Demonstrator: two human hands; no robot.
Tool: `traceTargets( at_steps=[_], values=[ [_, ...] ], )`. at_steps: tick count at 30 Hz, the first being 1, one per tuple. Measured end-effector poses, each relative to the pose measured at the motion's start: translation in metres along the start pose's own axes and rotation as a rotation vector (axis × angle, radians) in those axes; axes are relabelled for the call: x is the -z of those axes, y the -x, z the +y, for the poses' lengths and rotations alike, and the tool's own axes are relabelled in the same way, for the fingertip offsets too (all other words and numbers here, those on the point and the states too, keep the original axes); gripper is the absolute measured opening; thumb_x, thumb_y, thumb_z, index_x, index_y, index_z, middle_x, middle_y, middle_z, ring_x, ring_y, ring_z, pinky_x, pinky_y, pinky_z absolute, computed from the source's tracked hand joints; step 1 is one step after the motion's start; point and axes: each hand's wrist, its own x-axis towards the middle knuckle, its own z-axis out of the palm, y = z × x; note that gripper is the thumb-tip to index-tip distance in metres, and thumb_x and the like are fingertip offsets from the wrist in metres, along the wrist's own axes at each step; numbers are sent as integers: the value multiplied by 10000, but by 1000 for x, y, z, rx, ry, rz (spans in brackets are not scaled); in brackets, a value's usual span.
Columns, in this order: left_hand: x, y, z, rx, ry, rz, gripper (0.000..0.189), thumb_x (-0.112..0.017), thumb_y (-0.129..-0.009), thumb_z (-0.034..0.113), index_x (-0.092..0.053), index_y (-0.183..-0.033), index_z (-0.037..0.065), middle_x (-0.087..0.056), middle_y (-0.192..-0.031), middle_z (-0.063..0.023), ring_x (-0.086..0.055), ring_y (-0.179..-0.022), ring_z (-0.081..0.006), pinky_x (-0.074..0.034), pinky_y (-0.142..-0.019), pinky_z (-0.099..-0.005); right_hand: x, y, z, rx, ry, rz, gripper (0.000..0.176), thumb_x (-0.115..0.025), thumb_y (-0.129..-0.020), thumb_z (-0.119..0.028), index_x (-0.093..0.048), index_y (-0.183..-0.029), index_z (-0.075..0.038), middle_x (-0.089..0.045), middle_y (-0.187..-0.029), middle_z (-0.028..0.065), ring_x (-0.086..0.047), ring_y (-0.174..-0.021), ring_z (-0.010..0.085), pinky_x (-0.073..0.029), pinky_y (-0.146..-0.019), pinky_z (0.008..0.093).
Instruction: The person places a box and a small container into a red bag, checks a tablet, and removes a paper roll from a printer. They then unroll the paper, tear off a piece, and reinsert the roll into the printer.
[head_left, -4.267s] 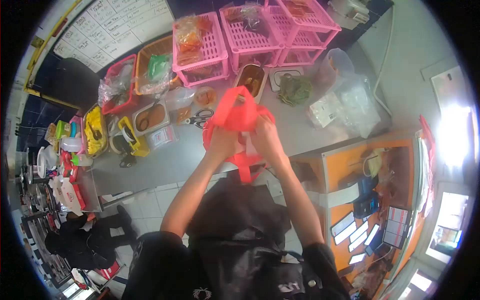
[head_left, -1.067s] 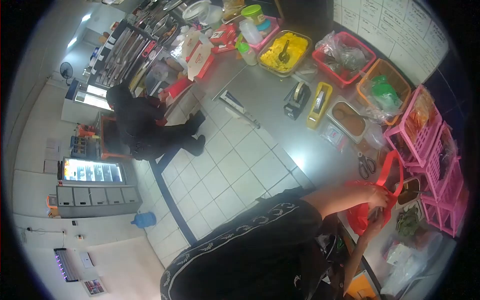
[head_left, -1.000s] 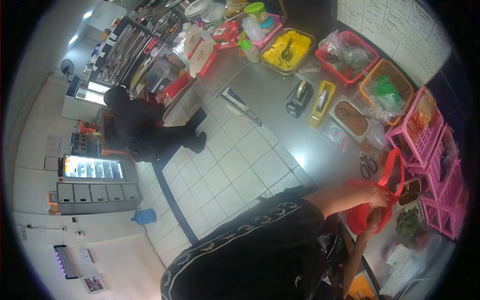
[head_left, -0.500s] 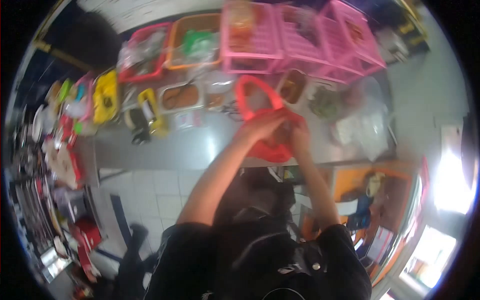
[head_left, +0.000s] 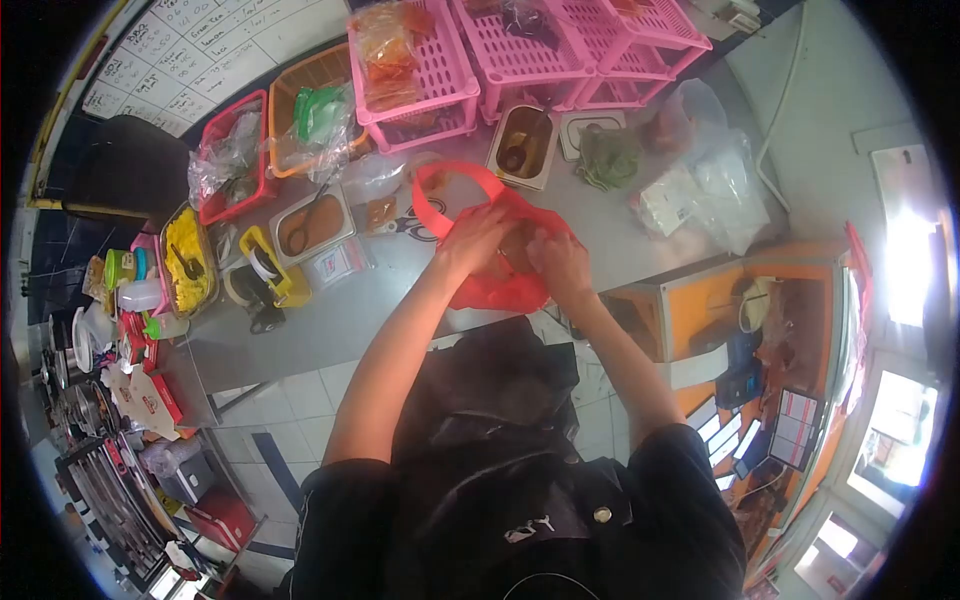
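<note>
Red tote bag (head_left: pixel 500 292) at the counter's (head_left: pixel 330 335) front edge: on my remote feed, left hand (head_left: pixel 475 240) lies at its ten o'clock, right hand (head_left: pixel 560 262) at three, fingers curled, pinch I cannot tell. Even tension should limit creasing. Handle (head_left: pixel 455 168), upright in the earliest frame, leans toward eleven; steel pan (head_left: pixel 525 148) beyond, twelve.

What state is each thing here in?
Red bag: open, handle loop up
Left hand: on bag
Right hand: on bag
Scissors: lying flat, blades unclear
Yellow food: uncovered, utensil inside
Brown food: uncovered, utensil inside
Metal pan: uncovered, utensil inside
Red-and-white carton: lid open
</note>
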Motion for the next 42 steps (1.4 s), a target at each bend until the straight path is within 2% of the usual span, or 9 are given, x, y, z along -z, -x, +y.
traceTargets(
  at_steps=[7, 16, 20, 23, 29, 30, 33, 34, 42],
  values=[
    [0, -1, 1, 29, 25, 34, 1075, -938, -495, 257, -471, -1449, 89, -434, -1517, -144, -347, -1454, -331, -316, -1200, -452, -35, -10, 11, -6, -81, 239, 289, -561, -948, -199, -670, -1194, -95, -625, -1052, 220, -675, -905, 388, -553, -758, 496],
    [-4, -7, -9, -6, 9, 18, 1122, -951, -466, 324, -470, -1441, 48, -431, -1520, -171, -355, -1439, -372, -309, -1206, -445, 10, 4, -16, 89, -363, 85, 411, -650, -842, -47, -647, -1251, -90, -631, -1089, 212, -660, -997, 406, -553, -822, 494],
    [0, -6, -8, 21, -17, -38, 1152, -962, -446, 351, -468, -1436, 29, -439, -1509, -186, -354, -1439, -378, -309, -1204, -454, -20, 17, -12, 365, -491, 107, 255, -619, -876, -91, -653, -1126, -52, -639, -1155, 225, -671, -972, 414, -548, -795, 505],
    [2, -8, -3, 29, -29, -50, 1152, -964, -451, 363, -469, -1431, 17, -454, -1493, -190, -359, -1434, -380, -316, -1199, -458, 6, 14, -9, -13, -477, -120, 203, -619, -877, -95, -633, -1064, -18, -666, -1092, 221, -671, -985, 400, -536, -792, 507],
    [-1, -4, -9, -47, 59, 32, 1131, -954, -444, 320, -479, -1425, 20, -487, -1453, -180, -402, -1393, -377, -323, -1188, -453, -40, -4, -12, 437, -630, 167, 208, -613, -873, -92, -617, -1061, -3, -664, -1000, 215, -665, -945, 394, -545, -781, 463],
    [-3, -4, -11, -45, 42, 35, 1131, -951, -439, 315, -480, -1425, 21, -488, -1452, -179, -405, -1390, -376, -327, -1186, -452, -19, -11, -17, 575, -298, 317, 226, -610, -858, -73, -620, -1075, -12, -657, -1000, 206, -656, -943, 385, -550, -829, 435],
    [-9, -7, -9, -47, 22, 47, 1131, -944, -429, 310, -483, -1421, 21, -489, -1450, -180, -412, -1382, -374, -338, -1178, -449, -22, -25, -18, 289, -518, 115, 280, -618, -838, -77, -620, -1113, -27, -657, -1026, 200, -661, -947, 372, -548, -873, 441],
    [-9, -7, -11, -50, 28, 49, 1130, -943, -427, 314, -486, -1417, 18, -490, -1449, -181, -414, -1380, -374, -343, -1175, -448, -36, -31, -13, 477, -457, 170, 269, -628, -848, -98, -618, -1112, -42, -665, -1021, 200, -678, -957, 370, -555, -849, 468],
    [-16, -12, -16, -21, 3, 47, 1134, -959, -426, 346, -498, -1404, 4, -466, -1473, -195, -408, -1389, -368, -354, -1173, -441, -19, 2, 4, 23, -227, -38, 213, -545, -898, -42, -589, -1105, -17, -685, -1019, 219, -708, -901, 377, -570, -771, 499]
  ],
)
